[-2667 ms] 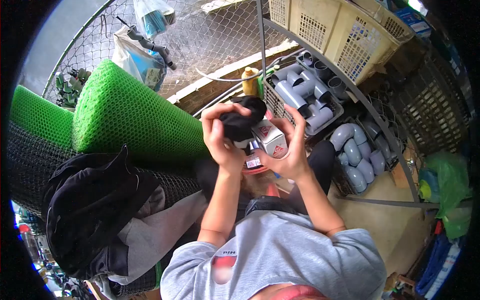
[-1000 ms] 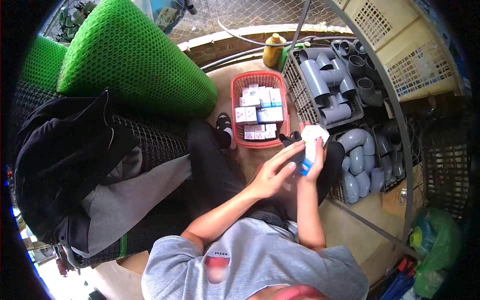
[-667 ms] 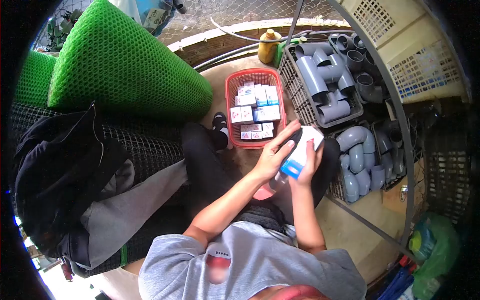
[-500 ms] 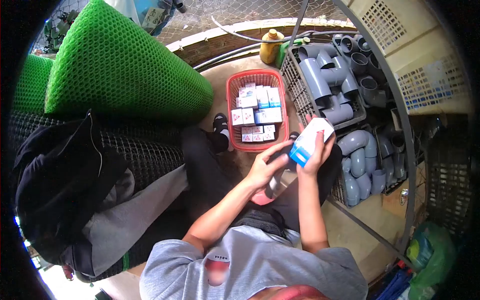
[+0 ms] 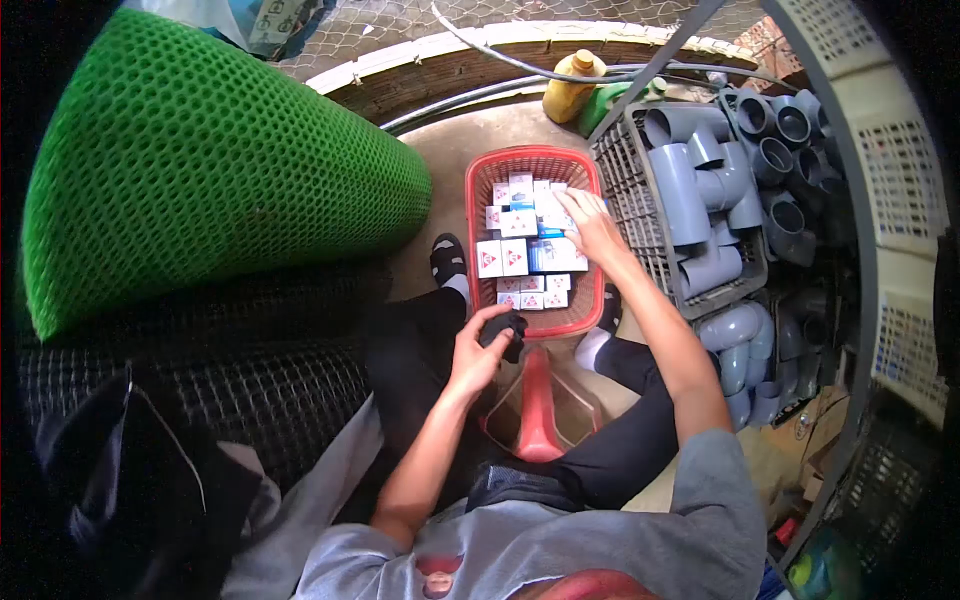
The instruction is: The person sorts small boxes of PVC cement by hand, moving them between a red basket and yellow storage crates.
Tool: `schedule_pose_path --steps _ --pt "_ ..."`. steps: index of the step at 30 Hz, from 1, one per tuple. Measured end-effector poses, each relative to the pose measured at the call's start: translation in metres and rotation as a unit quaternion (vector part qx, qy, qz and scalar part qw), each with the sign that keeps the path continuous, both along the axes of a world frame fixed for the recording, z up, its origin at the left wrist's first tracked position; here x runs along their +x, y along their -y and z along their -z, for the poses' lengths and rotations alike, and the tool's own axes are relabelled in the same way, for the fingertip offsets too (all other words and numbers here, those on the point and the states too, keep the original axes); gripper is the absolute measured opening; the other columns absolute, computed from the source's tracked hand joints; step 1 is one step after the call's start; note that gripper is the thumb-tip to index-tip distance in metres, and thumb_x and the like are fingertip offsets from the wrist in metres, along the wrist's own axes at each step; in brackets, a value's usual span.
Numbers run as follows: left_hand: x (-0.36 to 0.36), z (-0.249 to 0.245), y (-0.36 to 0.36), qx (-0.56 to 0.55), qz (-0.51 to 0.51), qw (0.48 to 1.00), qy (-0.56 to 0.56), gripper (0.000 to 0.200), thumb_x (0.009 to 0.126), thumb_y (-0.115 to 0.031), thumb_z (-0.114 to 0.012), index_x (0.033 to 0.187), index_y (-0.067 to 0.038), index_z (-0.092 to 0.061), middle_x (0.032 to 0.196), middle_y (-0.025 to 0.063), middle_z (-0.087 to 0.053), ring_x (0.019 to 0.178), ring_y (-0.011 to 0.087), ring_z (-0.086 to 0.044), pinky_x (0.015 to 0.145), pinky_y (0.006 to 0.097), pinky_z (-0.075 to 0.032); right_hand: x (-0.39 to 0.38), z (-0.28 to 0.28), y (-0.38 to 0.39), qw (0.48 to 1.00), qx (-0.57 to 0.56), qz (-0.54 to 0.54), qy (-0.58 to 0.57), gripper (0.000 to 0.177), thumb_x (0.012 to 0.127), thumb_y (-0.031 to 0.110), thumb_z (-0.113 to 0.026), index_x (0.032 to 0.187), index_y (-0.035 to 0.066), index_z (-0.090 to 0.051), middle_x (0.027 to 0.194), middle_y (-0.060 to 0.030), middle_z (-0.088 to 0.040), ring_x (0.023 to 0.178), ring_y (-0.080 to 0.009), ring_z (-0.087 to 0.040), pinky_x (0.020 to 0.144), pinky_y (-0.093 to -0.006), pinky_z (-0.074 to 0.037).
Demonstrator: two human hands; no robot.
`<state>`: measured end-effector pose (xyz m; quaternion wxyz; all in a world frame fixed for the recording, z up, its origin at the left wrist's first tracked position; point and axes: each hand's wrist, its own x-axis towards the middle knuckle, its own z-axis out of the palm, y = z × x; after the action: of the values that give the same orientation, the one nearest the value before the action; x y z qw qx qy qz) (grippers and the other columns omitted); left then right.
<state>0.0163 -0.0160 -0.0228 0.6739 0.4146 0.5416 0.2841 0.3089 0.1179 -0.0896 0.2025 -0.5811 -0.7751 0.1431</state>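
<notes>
A red plastic basket (image 5: 584, 318) on the floor between my feet holds several small white boxes (image 5: 515, 257) with red triangle marks, some with blue sides. My right hand (image 5: 596, 232) is over the right side of the basket, its fingers stretched out and resting on a white-and-blue box (image 5: 550, 210). What lies under the palm is hidden. Close to the basket's front edge, my left hand (image 5: 480, 350) is closed around a small black object (image 5: 512, 338) whose kind I cannot make out.
A big roll of green plastic mesh (image 5: 230, 170) lies at the left. Crates of grey pipe fittings (image 5: 685, 190) stand at the right, beside a metal frame. A yellow jug (image 5: 573, 88) sits behind the basket. A red stool edge (image 5: 538, 410) shows between my legs.
My right hand has moved from beside the basket, where it held a white-and-blue box, to the boxes inside. My left hand has drawn left with the black object. The view has shifted.
</notes>
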Motion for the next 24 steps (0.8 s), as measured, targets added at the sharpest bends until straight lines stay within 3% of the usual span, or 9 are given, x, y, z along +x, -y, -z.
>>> schedule_pose_path --steps 2,5,9,10,13,15,18,21,24 --pt "0.006 -0.008 -0.005 0.047 -0.001 0.998 0.029 0.036 0.093 0.002 -0.068 0.128 -0.004 -0.066 0.11 0.0059 -0.073 0.099 0.0123 -0.068 0.089 0.0288 -0.054 -0.005 0.022 -0.04 0.997 -0.023 -0.031 0.066 0.08 0.075 0.003 -0.079 0.148 0.007 -0.049 0.139 -0.0203 -0.056 0.134 -0.0345 -0.051 0.117 -0.051 -0.036" --pt "0.005 -0.005 -0.006 -0.031 0.055 0.998 0.026 0.037 0.093 0.0 -0.069 0.129 -0.005 -0.066 0.116 0.0045 -0.071 0.108 0.0126 -0.064 0.096 0.0291 -0.051 -0.002 0.096 -0.087 0.991 -0.015 -0.012 0.129 0.082 0.076 0.003 -0.076 0.151 0.008 -0.045 0.141 -0.0201 -0.055 0.137 -0.0339 -0.05 0.12 -0.0549 -0.032" --pt "0.002 -0.002 -0.013 -0.028 0.058 0.998 0.007 0.037 0.093 0.0 -0.069 0.13 -0.005 -0.066 0.117 0.0053 -0.071 0.108 0.0117 -0.064 0.096 0.0287 -0.051 -0.007 0.162 -0.105 0.982 -0.009 0.019 0.186 0.073 0.086 -0.002 -0.059 0.156 0.009 -0.039 0.151 -0.0199 -0.049 0.147 -0.0327 -0.041 0.127 -0.0565 -0.019" --pt "0.001 0.001 -0.013 -0.037 0.056 0.998 0.006 0.037 0.093 0.0 -0.068 0.13 -0.004 -0.065 0.117 0.0056 -0.071 0.109 0.0119 -0.064 0.097 0.0289 -0.051 -0.008 0.176 -0.102 0.988 -0.059 0.007 0.142 0.065 0.09 -0.003 -0.049 0.154 0.009 -0.042 0.154 -0.0183 -0.047 0.15 -0.0312 -0.038 0.128 -0.0566 -0.015" --pt "0.005 0.003 -0.012 -0.047 0.052 0.997 0.015 0.037 0.094 0.0 -0.068 0.13 -0.004 -0.065 0.118 0.0062 -0.071 0.11 0.0118 -0.064 0.098 0.029 -0.051 -0.001 0.192 -0.101 0.993 -0.025 0.013 0.116 0.059 0.092 -0.002 -0.047 0.15 0.008 -0.046 0.154 -0.0162 -0.048 0.15 -0.0303 -0.038 0.128 -0.0567 -0.015" --pt "0.007 0.001 -0.012 -0.054 0.068 0.996 0.011 0.037 0.094 0.0 -0.068 0.13 -0.004 -0.065 0.119 0.0065 -0.071 0.11 0.0123 -0.064 0.098 0.0296 -0.05 0.002 0.191 -0.099 0.994 -0.007 0.001 0.112 0.055 0.092 0.002 -0.051 0.147 0.007 -0.049 0.152 -0.0146 -0.05 0.148 -0.0299 -0.041 0.127 -0.0577 -0.017" --pt "0.009 -0.003 -0.012 -0.018 0.095 0.995 -0.009 0.038 0.092 -0.002 -0.069 0.13 -0.007 -0.066 0.115 0.0101 -0.074 0.106 0.0156 -0.068 0.094 0.0309 -0.052 0.004 0.172 -0.092 0.972 0.02 0.055 0.227 0.057 0.089 0.011 -0.062 0.144 0.007 -0.051 0.146 -0.0137 -0.053 0.143 -0.0292 -0.044 0.123 -0.0572 -0.026" --pt "0.01 0.003 -0.009 -0.008 0.093 0.996 -0.014 0.04 0.091 -0.001 -0.069 0.13 -0.008 -0.066 0.115 0.0106 -0.073 0.105 0.0158 -0.069 0.094 0.0312 -0.052 0.016 0.196 -0.087 0.964 0.048 0.094 0.244 0.073 0.082 0.01 -0.071 0.15 0.007 -0.046 0.148 -0.016 -0.052 0.141 -0.0315 -0.046 0.118 -0.0551 -0.032" --pt "0.01 0.002 -0.009 -0.022 0.099 0.995 -0.015 0.039 0.091 0.0 -0.069 0.129 -0.007 -0.066 0.115 0.0065 -0.073 0.105 0.0129 -0.066 0.095 0.0294 -0.051 0.026 0.19 -0.092 0.976 0.012 0.062 0.211 0.07 0.079 0.01 -0.073 0.144 0.005 -0.049 0.146 -0.0161 -0.052 0.139 -0.0309 -0.048 0.115 -0.0525 -0.039"
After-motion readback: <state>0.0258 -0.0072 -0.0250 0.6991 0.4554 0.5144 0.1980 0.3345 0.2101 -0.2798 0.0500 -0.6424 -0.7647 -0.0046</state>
